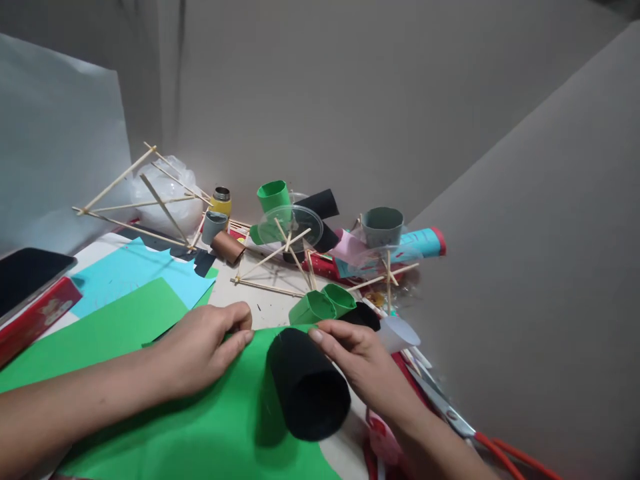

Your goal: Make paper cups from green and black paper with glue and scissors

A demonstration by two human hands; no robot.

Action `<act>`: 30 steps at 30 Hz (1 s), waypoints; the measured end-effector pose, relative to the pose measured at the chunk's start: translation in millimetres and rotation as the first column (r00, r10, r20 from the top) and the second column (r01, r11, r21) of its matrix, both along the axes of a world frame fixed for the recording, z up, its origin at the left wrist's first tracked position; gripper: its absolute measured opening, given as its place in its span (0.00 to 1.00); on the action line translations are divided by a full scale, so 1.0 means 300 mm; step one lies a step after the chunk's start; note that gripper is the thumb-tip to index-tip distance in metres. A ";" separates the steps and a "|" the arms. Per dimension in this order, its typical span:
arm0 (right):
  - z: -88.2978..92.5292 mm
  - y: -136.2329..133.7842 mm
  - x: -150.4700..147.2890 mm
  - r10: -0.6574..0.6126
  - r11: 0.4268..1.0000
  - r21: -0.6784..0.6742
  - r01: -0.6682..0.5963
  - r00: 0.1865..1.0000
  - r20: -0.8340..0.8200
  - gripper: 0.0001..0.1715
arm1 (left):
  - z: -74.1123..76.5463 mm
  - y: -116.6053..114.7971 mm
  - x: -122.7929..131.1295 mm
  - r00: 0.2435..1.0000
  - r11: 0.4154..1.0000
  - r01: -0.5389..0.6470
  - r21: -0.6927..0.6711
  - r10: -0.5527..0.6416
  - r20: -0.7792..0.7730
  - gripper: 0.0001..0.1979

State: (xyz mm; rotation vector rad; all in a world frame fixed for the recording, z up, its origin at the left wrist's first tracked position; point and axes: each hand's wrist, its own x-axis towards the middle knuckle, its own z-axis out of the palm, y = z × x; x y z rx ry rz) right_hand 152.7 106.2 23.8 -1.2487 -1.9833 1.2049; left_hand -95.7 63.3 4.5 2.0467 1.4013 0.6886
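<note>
A large green sheet of paper [215, 427] lies in front of me. My left hand [213, 347] is closed on its far edge, thumb against curled fingers. My right hand [353, 350] pinches the same edge further right, its thumb and forefinger close together beside a black paper tube [303, 363]. The tube rests tilted on the green sheet between my hands, its open end facing me. Whether the right fingertips also touch the tube, I cannot tell. Just beyond the right hand stand two green paper tubes [313, 308].
Red-handled scissors [453, 417] lie at the right. Stick frames [270, 288], a grey paper tube [383, 227] and a yellow bottle [221, 200] stand further back. Blue paper [135, 270], a phone [30, 277] and a red box [43, 313] are at the left.
</note>
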 end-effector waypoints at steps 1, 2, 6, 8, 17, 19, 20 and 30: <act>-0.017 0.012 -0.006 0.004 1.000 -0.018 -0.004 1.000 0.000 0.27 | -0.009 0.016 -0.006 1.000 1.000 -0.010 -0.023 0.010 0.008 0.10; -0.038 0.026 -0.012 0.008 0.999 -0.035 -0.007 1.000 0.004 0.27 | -0.020 0.033 -0.014 0.999 0.999 -0.029 -0.043 0.030 0.014 0.10; -0.132 0.102 -0.034 0.028 0.998 -0.058 -0.025 0.999 0.042 0.28 | -0.056 0.092 -0.042 0.985 0.988 -0.157 -0.012 0.157 0.076 0.17; -0.163 0.136 -0.040 0.041 0.998 -0.043 -0.037 0.995 0.090 0.28 | -0.055 0.103 -0.048 0.977 0.983 -0.180 0.044 0.173 0.128 0.22; -0.058 0.083 0.016 -0.061 0.957 0.287 -0.046 0.934 0.352 0.21 | 0.046 0.060 0.017 0.980 0.994 -0.072 0.083 0.055 0.191 0.26; -0.025 0.041 0.031 -0.089 0.941 0.336 -0.050 0.919 0.385 0.19 | 0.068 0.074 0.050 0.985 0.997 -0.035 0.071 0.022 0.171 0.27; -0.010 0.018 0.038 -0.100 0.934 0.355 -0.051 0.913 0.395 0.18 | 0.077 0.088 0.069 0.989 0.998 -0.015 0.063 0.005 0.147 0.27; 0.028 -0.280 0.136 -0.127 0.867 0.497 -0.025 0.955 0.269 0.17 | 0.139 0.264 0.165 0.967 0.957 0.242 -0.161 -0.252 -0.046 0.34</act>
